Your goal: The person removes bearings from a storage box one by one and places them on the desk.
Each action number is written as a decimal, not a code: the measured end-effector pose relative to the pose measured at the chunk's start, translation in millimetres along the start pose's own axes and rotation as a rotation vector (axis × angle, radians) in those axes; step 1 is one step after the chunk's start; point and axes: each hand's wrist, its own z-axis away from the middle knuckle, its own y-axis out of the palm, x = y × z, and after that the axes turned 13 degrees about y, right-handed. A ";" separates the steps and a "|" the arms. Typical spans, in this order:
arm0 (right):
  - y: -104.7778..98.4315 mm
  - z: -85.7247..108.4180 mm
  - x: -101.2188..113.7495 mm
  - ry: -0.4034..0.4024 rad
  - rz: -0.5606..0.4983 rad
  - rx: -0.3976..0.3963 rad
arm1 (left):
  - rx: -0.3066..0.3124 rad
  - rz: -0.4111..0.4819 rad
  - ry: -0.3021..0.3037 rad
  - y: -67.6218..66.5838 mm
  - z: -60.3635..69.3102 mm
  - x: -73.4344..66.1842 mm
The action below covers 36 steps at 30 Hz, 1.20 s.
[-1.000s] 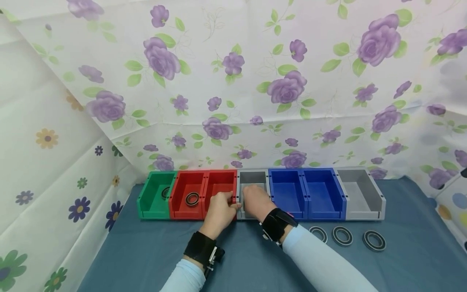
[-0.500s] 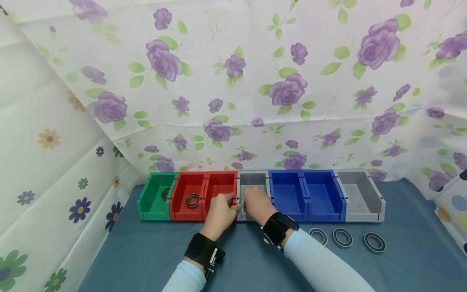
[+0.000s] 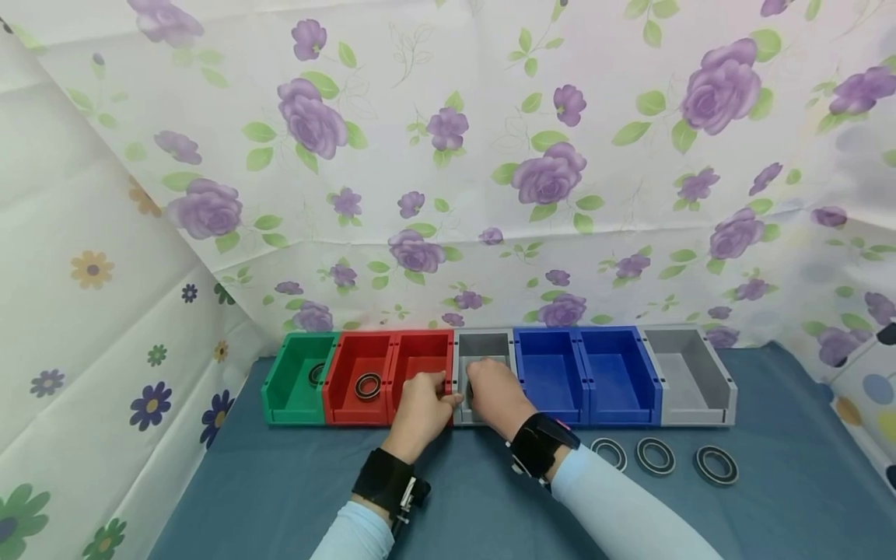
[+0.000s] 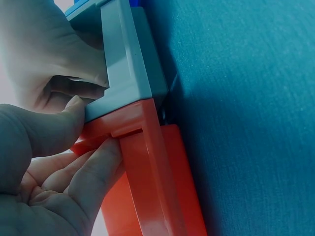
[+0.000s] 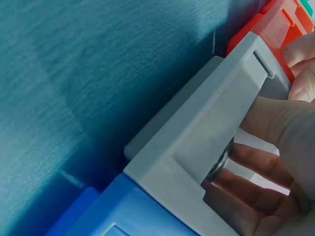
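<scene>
My left hand [image 3: 424, 410] pinches the side walls where the right-hand red bin [image 3: 422, 346] meets the middle grey bin [image 3: 486, 338]. Thumb and fingertips lie on either side of that edge in the left wrist view. Down inside the middle grey bin is my right hand [image 3: 495, 391], its fingers curled around a ball bearing [image 5: 221, 164]. The bin's front wall and the fingers cover most of this bearing, and only part of its shiny rim shows in the right wrist view.
The row also has a green bin [image 3: 283, 389] with a bearing [image 3: 316, 374], another red bin [image 3: 343, 397] with a bearing [image 3: 367, 386], two blue bins [image 3: 551, 389] and a right-end grey bin [image 3: 689, 381]. Three bearings [image 3: 656, 456] lie on the blue cloth at right.
The right wrist has shifted slightly right and toward me, its hand staying in the middle grey bin. My left hand keeps its place at the bin edge.
</scene>
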 end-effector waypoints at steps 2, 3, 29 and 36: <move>-0.1 1.8 -0.8 -0.009 -0.010 -0.014 | -0.002 0.000 -0.002 0.1 0.1 -0.4; -0.3 2.7 -1.1 -0.013 -0.015 -0.022 | -0.003 0.000 -0.005 0.2 0.1 -0.6; -28.5 22.7 -17.4 -0.163 -0.135 -0.416 | 0.000 -0.014 -0.004 -0.2 0.4 0.1; -43.8 32.1 -27.1 -0.214 -0.188 -0.506 | 0.000 -0.026 0.000 -0.3 -1.8 0.6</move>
